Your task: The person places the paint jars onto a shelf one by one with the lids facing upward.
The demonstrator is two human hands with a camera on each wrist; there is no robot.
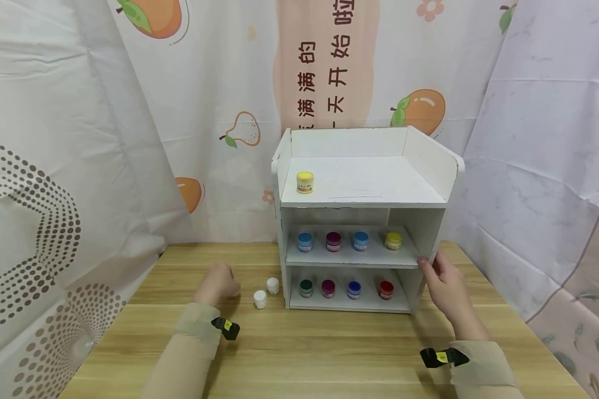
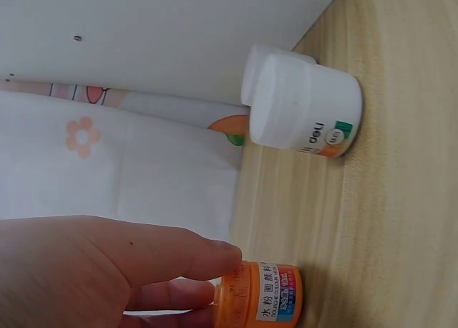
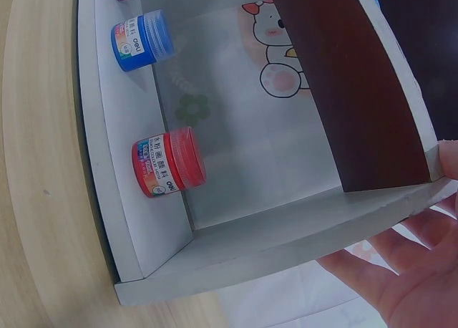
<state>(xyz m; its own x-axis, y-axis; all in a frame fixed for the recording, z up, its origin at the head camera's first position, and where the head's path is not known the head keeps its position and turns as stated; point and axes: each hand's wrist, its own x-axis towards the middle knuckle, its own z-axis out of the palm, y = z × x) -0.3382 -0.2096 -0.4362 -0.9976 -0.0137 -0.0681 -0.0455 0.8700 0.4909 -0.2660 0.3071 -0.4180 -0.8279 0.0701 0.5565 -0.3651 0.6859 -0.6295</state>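
My left hand (image 1: 221, 284) is low over the table, left of two white paint jars. In the left wrist view its thumb and fingers pinch an orange gouache paint jar (image 2: 259, 296), which stands at the wood surface; in the head view the hand hides this jar. The white paint jars, one nearer (image 1: 260, 299) and one farther (image 1: 273, 286), stand beside the shelf's left wall. My right hand (image 1: 445, 285) grips the right side panel of the white shelf unit (image 1: 364, 185), thumb on the front edge and fingers around the outside.
A yellow jar (image 1: 305, 182) stands on the shelf's top. Several jars, including a maroon one (image 1: 333, 241), line the middle level; more, including a red one (image 1: 386, 290), line the bottom. A printed curtain (image 1: 219, 183) hangs behind the wooden table (image 1: 299, 354).
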